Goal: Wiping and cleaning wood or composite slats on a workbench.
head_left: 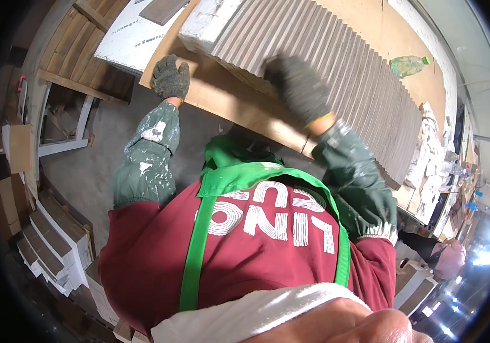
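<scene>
Dark grey knit work gloves on the left hand [170, 77] and right hand [299, 88], paint-splattered green sleeve covers, maroon sweatshirt with white lettering, bright green apron straps.

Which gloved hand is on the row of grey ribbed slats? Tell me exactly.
The right hand. It lies, motion-blurred, on the row of grey slats, while the left hand rests apart on the bare wooden board edge.

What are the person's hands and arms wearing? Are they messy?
Both hands wear dark grey knitted work gloves: the left hand and the right hand, which looks blurred. A yellowish cuff edge shows at the wrists. Dark green sleeve covers over the forearms are splashed with white paint. Above them are dark red sleeves.
</scene>
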Action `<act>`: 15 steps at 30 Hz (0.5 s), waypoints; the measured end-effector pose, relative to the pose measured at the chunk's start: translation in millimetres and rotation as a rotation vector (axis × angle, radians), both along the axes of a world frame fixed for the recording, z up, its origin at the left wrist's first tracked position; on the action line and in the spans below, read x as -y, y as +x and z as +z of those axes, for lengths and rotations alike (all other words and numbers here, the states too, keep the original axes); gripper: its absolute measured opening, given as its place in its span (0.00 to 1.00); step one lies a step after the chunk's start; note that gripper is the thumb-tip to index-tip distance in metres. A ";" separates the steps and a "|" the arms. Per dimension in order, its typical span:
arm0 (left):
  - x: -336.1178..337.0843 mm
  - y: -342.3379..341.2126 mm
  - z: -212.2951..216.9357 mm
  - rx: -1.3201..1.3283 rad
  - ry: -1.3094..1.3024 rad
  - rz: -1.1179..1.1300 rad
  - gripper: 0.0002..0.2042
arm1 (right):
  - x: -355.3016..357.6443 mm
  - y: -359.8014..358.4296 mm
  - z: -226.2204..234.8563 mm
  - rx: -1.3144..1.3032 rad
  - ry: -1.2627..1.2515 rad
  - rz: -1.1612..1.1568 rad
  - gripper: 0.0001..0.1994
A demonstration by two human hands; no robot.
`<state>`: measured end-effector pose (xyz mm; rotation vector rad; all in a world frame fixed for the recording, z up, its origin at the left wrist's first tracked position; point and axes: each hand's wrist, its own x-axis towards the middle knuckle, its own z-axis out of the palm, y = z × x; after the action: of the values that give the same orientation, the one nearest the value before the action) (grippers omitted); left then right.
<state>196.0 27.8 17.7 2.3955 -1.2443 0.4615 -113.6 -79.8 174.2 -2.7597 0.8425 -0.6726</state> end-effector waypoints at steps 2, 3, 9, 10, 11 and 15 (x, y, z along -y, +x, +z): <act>1.1 6.7 -8.3 -0.005 0.106 0.176 0.25 | -33.0 13.4 -6.9 -0.090 0.111 0.055 0.12; 4.8 10.1 -7.6 -0.004 0.156 0.260 0.27 | -37.4 11.6 0.4 0.001 0.179 0.137 0.13; 4.6 7.0 -3.5 -0.063 0.153 0.328 0.29 | 42.7 -38.7 -17.5 0.129 0.010 -0.399 0.08; 4.2 10.8 -4.6 -0.059 0.154 0.320 0.29 | 33.6 -36.8 -20.3 0.033 0.018 -0.289 0.09; 1.5 18.3 -5.4 -0.054 0.162 0.298 0.29 | 16.9 -30.2 -22.4 -0.063 0.026 -0.181 0.10; -4.3 22.3 -3.1 0.040 0.166 0.280 0.28 | -46.1 -23.1 -12.7 0.126 0.257 0.190 0.20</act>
<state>218.3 32.1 14.7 2.7300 -1.0010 0.5073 -136.7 -33.8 161.5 -2.4973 0.5859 -0.6450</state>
